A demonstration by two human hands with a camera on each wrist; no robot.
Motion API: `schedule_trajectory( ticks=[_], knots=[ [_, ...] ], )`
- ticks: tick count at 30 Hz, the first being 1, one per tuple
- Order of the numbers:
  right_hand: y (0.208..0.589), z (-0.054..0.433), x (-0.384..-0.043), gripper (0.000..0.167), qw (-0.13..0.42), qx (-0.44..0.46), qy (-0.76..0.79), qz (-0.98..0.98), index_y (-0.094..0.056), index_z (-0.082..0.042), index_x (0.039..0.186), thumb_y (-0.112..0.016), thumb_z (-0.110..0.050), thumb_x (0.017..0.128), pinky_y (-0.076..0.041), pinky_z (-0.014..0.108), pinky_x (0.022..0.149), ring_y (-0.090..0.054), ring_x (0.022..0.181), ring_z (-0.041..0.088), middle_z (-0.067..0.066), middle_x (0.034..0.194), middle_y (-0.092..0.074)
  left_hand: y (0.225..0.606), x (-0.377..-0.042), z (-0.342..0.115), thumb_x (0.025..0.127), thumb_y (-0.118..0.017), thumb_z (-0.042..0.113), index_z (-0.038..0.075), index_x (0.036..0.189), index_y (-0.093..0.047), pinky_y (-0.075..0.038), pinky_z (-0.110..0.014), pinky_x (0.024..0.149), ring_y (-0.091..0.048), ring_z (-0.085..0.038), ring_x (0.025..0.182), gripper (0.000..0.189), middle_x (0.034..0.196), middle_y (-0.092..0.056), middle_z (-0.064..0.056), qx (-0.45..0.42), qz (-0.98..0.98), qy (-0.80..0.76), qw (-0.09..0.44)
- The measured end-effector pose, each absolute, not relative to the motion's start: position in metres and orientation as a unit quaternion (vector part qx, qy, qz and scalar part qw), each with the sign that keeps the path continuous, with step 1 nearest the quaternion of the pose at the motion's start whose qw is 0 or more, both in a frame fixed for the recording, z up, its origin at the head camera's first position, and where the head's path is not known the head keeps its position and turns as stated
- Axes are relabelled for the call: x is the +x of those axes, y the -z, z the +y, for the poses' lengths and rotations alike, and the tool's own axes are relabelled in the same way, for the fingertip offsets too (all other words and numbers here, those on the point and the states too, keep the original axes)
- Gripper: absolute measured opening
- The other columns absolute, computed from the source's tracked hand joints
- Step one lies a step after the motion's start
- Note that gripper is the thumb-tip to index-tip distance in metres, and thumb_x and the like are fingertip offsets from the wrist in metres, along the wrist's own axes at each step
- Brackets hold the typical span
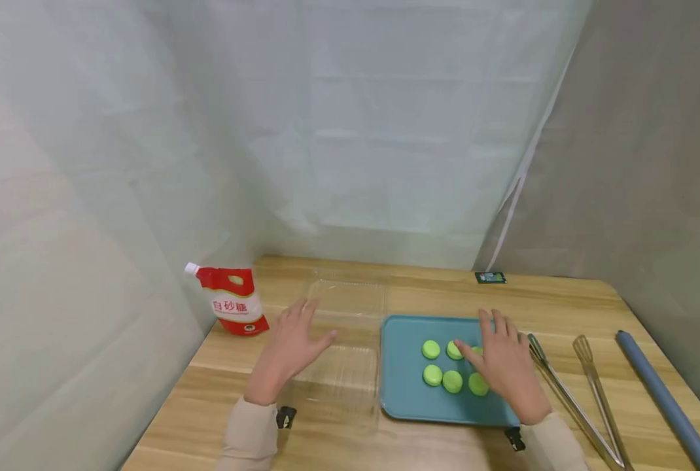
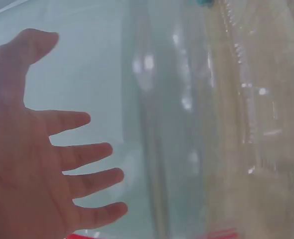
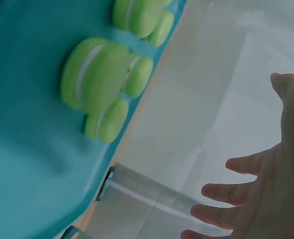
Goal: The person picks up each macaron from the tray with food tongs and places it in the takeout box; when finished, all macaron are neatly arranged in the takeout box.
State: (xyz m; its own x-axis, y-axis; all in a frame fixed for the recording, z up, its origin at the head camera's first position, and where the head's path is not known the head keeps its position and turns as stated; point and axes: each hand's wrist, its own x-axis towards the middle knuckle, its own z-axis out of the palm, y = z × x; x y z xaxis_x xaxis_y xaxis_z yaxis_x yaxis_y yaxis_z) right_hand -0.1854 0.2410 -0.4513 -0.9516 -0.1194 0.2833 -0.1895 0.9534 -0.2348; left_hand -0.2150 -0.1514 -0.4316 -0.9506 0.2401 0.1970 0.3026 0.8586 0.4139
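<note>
My left hand [image 1: 291, 347] is held with spread fingers over the left side of a clear plastic container [image 1: 344, 373], whose lid part [image 1: 350, 297] lies folded back behind it. In the left wrist view the hand [image 2: 42, 164] has nothing in its grasp. My right hand [image 1: 506, 363], fingers apart, is over the right part of a blue tray [image 1: 403, 399]. Several green macarons [image 1: 432, 375] sit on that tray in two rows, some partly covered by the hand. The right wrist view shows the macarons [image 3: 94, 77] with white filling, apart from the fingers.
A red and white sugar pouch [image 1: 236, 304] stands at the left. Right of the tray lie metal tongs [image 1: 574, 402], a whisk [image 1: 597, 392] and a long blue-grey roll [image 1: 668, 399]. A small dark green packet [image 1: 490, 278] is at the table's back edge, before the curtain.
</note>
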Motion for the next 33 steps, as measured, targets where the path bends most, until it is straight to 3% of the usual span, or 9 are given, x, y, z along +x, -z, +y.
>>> schedule_trajectory(
  ticks=[11, 18, 27, 33],
  knots=[
    [0.454, 0.270, -0.182, 0.077, 0.129, 0.045, -0.169, -0.976, -0.034, 0.012, 0.145, -0.061, -0.043, 0.099, -0.031, 0.078, 0.094, -0.033, 0.126, 0.065, 0.044, 0.140, -0.035, 0.432, -0.208, -0.173, 0.092, -0.068, 0.031, -0.002, 0.147, -0.047, -0.031, -0.067, 0.108, -0.036, -0.051, 0.137, 0.067, 0.149, -0.041, -0.031, -0.121, -0.958, 0.253, 0.052],
    [0.461, 0.295, -0.176, 0.073, 0.120, 0.016, -0.183, -0.976, -0.035, 0.019, 0.139, -0.061, -0.037, 0.100, -0.035, 0.077, 0.087, -0.036, 0.115, 0.070, 0.047, 0.133, -0.034, 0.441, -0.201, -0.193, 0.093, -0.068, 0.017, -0.005, 0.143, -0.049, -0.036, -0.065, 0.105, -0.043, -0.052, 0.128, 0.058, 0.140, -0.047, -0.032, -0.108, -0.953, 0.271, 0.079],
    [0.471, 0.328, -0.166, 0.073, 0.100, -0.033, -0.170, -0.980, -0.034, 0.020, 0.138, -0.062, -0.034, 0.098, -0.032, 0.080, 0.082, -0.035, 0.113, 0.070, 0.050, 0.129, -0.033, 0.451, -0.193, -0.220, 0.097, -0.063, 0.022, -0.012, 0.147, -0.037, -0.036, -0.065, 0.105, -0.041, -0.052, 0.130, 0.065, 0.143, -0.039, -0.037, -0.055, -0.950, 0.303, 0.049],
    [0.478, 0.349, -0.162, 0.079, 0.083, -0.061, -0.170, -0.980, -0.029, 0.021, 0.139, -0.058, -0.041, 0.100, -0.030, 0.081, 0.083, -0.030, 0.114, 0.073, 0.053, 0.130, -0.029, 0.457, -0.194, -0.226, 0.099, -0.061, 0.023, -0.014, 0.145, -0.034, -0.036, -0.065, 0.105, -0.043, -0.054, 0.127, 0.065, 0.140, -0.039, -0.040, -0.042, -0.949, 0.310, 0.032]
  ],
)
